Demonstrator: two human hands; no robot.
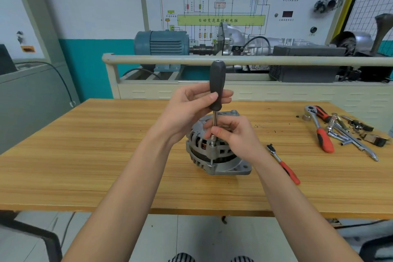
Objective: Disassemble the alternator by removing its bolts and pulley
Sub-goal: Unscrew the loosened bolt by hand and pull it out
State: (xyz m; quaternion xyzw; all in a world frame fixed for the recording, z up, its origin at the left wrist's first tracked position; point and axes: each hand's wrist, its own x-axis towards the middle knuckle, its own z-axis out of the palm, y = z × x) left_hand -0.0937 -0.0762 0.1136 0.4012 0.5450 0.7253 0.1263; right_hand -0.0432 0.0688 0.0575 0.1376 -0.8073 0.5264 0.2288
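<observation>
A grey metal alternator (214,155) with a slotted housing stands on the wooden table (106,155), near its middle. A socket driver (217,83) with a black handle stands upright over it, its socket end set on a bolt (212,144) at the housing's near rim. My left hand (191,106) grips the lower part of the black handle. My right hand (231,134) pinches the steel shaft just above the socket and rests on the alternator top. The pulley is hidden from view.
A small red-handled ratchet (284,164) lies right of the alternator. Farther right lie a larger red ratchet (320,130), extension bars (353,140) and small loose parts (374,138). A training bench with a blue motor (161,44) stands behind the table.
</observation>
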